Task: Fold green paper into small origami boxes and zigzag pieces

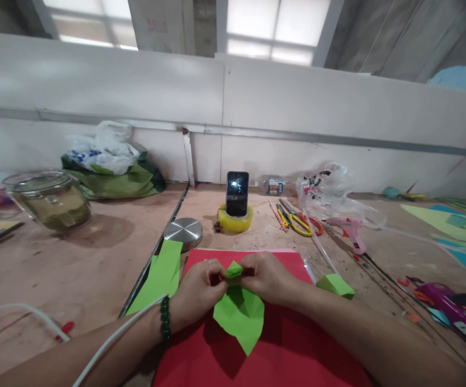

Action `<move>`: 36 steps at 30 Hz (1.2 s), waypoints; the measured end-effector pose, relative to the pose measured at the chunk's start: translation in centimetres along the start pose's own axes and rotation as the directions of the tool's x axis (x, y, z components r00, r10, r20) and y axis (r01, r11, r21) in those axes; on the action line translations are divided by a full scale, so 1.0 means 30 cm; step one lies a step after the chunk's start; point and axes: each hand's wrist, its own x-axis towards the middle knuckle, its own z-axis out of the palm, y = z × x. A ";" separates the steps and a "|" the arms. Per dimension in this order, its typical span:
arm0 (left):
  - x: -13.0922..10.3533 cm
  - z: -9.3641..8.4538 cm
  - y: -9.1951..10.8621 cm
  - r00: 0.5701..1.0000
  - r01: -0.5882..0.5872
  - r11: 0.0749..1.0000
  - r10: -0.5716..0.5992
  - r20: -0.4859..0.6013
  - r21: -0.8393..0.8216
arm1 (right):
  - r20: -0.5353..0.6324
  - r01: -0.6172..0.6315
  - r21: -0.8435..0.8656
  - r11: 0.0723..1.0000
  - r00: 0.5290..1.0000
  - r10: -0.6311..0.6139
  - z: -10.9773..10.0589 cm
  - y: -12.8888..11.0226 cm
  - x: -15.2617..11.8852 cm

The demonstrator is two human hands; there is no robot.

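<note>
Both hands meet over a red sheet [297, 344] and pinch the upper part of a green leaf-shaped paper [243, 317]. My left hand [200, 287], wearing a ring and a dark green bead bracelet [165, 318], closes on its left side. From the other side my right hand [267, 277] grips it, thumb and fingers pressed together. A small folded green tip stands up between the fingers, while the wide pointed part hangs toward me. Green paper strips [160, 277] lie left of my left hand. Another folded green paper piece [335, 285] lies beyond my right forearm.
A phone [236, 193] stands in a yellow tape roll [235, 220] beside a round metal lid [183, 231]. Scissors [300, 223], a pink glue gun [351, 232] and a purple tool [450, 309] lie right. At left stands a glass jar [51, 201]. A white cable crosses my left forearm.
</note>
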 end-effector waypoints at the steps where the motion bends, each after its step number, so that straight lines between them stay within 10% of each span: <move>1: 0.000 -0.001 0.002 1.000 0.015 1.000 -0.015 0.022 0.013 | -0.005 -0.001 -0.011 1.000 1.000 0.001 -0.001 -0.001 0.000; 15: 0.005 -0.009 0.008 0.987 0.080 0.996 -0.074 0.142 -0.039 | 0.009 0.052 -0.028 0.998 0.999 -0.052 -0.001 0.018 0.008; 25: 0.008 -0.021 0.019 0.985 0.070 0.997 -0.071 0.157 0.015 | 0.060 0.179 0.421 0.889 0.973 -0.224 -0.020 0.036 0.020; 36: -0.006 -0.003 0.026 0.996 0.013 0.985 -0.028 0.088 0.172 | 0.166 -0.093 0.329 0.940 0.985 0.039 0.007 0.033 0.030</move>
